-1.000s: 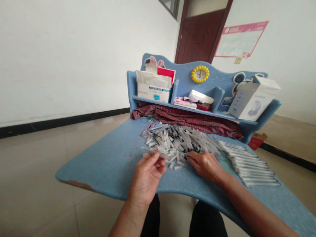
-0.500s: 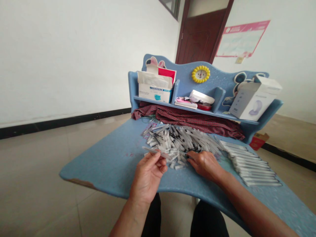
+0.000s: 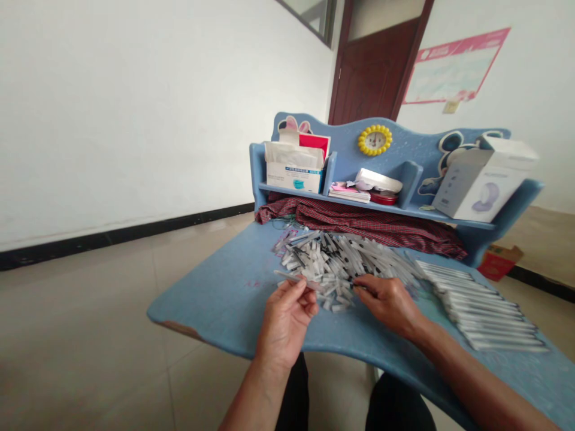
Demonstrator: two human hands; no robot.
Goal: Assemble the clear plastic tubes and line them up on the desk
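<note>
Between the thumb and fingers of my left hand (image 3: 286,320) is a clear pen barrel (image 3: 286,275), its free end pointing left over the table. My right hand (image 3: 390,304) is closed in a pinch at the front right of a loose heap of pen parts (image 3: 341,254). Whatever its fingertips grip is too small and hidden to make out. The heap mixes clear barrels, whitish caps and small black pieces. Short whitish caps (image 3: 336,299) lie between my two hands. To the right, pens (image 3: 489,311) with dark lines inside lie side by side in a neat row.
The blue table (image 3: 211,290) has a chipped front-left edge. Along its back lies a red checked cloth (image 3: 359,224) under a shelf holding a mask box (image 3: 294,176), papers (image 3: 348,191) and a white carton (image 3: 487,179). A yellow clock (image 3: 375,140) is on the backboard.
The camera view has shifted, so the table appears further right. My left hand still holds the barrel. My right hand has drawn slightly up from the parts, fingers still pinched.
</note>
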